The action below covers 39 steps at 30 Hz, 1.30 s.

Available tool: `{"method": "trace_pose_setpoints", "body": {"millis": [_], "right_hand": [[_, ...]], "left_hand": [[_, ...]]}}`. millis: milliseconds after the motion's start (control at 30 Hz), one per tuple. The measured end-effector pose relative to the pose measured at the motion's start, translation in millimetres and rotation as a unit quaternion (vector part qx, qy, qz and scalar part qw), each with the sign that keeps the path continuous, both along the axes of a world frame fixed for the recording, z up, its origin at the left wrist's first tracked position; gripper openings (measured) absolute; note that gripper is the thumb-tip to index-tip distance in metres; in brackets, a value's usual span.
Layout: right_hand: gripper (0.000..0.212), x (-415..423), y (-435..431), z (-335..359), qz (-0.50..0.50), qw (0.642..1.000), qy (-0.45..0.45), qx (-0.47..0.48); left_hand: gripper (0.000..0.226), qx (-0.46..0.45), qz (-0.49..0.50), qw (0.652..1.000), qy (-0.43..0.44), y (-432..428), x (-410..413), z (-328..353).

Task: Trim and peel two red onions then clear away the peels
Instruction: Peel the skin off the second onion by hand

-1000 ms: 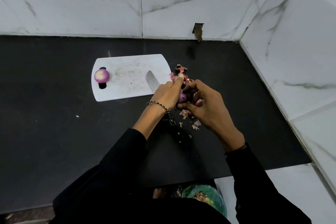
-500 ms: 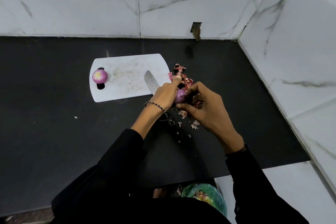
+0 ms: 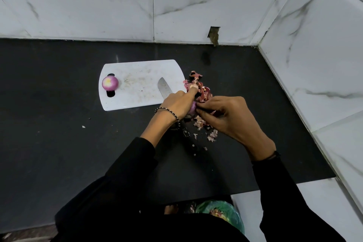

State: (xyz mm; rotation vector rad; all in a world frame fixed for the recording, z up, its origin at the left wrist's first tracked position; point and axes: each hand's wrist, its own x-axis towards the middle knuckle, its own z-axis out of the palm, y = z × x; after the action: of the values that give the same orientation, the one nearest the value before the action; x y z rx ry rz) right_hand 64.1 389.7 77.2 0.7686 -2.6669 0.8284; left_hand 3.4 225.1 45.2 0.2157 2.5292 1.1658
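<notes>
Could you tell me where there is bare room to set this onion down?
Free: the cutting board between the peeled onion and the knife blade, and the counter left of it. Crowded: peels right of the board, around the left hand and right hand.

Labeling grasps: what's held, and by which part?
Left hand grips the onion round its left side; right hand pinches it on the right side.

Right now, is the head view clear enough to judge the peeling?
Head view: wide-angle bends the wall tiles; little glare; peeled onion on the cutting board is sharp; the second onion between left hand and right hand is mostly hidden; knife handle blends into dark counter.
</notes>
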Motion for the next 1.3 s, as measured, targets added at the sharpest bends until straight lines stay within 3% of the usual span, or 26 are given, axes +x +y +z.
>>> {"method": "trace_pose_setpoints", "body": {"millis": [167,200,333,467,700,1067,1300], "right_hand": [[0.033,-4.4,-3.3,2.8,0.013,1.0,-0.018,0.017],[0.037,-5.7,-4.0,1.1,0.011,0.999,-0.015,0.027],[0.037,-5.2,-6.1,-7.5,-0.001,1.0,-0.001,0.026],[0.024,5.0,-4.6,-14.2,0.003,1.0,-0.015,0.0],[0.027,13.0,9.6,-24.6,-0.056,0.998,-0.023,-0.006],[0.015,11.2,14.6,-20.3,-0.111,0.993,-0.031,0.0],[0.023,11.7,5.0,-15.1,-0.127,0.99,-0.025,-0.055]], "left_hand": [[0.029,-0.018,-0.022,0.999,-0.018,-0.5,-0.7,-4.2],[0.04,-0.021,-0.032,0.999,-0.023,-0.6,-0.7,-4.2],[0.076,0.108,0.056,0.98,-0.156,4.7,-0.8,-9.1],[0.071,0.165,0.128,0.949,-0.236,0.5,-3.0,-5.3],[0.073,0.255,0.112,0.917,-0.287,-5.6,-5.3,-5.1],[0.074,0.36,0.086,0.893,-0.256,-8.9,-5.8,-11.0],[0.069,0.368,0.063,0.889,-0.266,-6.6,-5.9,-6.2]]}}
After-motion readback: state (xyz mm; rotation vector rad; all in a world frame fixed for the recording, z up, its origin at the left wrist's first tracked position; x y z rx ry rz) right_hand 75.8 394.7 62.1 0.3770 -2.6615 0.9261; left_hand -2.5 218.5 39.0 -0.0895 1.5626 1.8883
